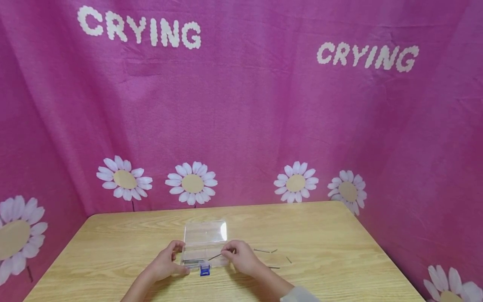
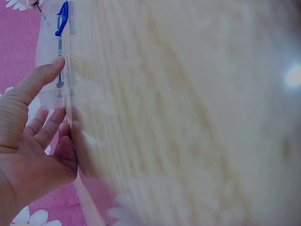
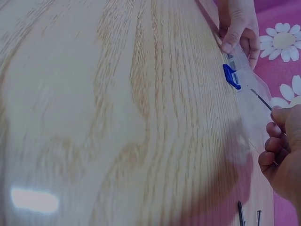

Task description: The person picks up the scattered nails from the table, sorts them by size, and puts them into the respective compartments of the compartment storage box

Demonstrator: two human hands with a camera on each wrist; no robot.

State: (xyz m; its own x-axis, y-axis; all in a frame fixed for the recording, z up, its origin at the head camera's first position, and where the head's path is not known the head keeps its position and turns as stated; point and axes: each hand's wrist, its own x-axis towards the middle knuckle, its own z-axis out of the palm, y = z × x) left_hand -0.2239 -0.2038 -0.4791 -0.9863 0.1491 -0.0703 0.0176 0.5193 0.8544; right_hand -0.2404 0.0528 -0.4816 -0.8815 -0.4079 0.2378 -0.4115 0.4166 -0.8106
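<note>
Pale sleeve (image 1: pixel 299 295) nearest us, our right hand (image 1: pixel 243 258) pinches a nail (image 1: pixel 215 256) aslant over the clear box (image 1: pixel 203 233) on the table (image 1: pixel 302 228), our half-curled left hand (image 1: pixel 164 264) grips the box's left end, and we should lay the nail parallel to the nails inside (image 1: pixel 193 263).

Head view: from well above and back, facing forward and down; curtain (image 1: pixel 245 105) fills most, table (image 1: pixel 320 226) lies low. Left wrist view: close to the table, rolled sideways, curtain and left hand (image 2: pixel 30 162) at left. Right wrist view: also close and rolled, curtain and right hand (image 3: pixel 288 157) at right. All three share the clasp (image 1: pixel 205 270) and left hand.
</note>
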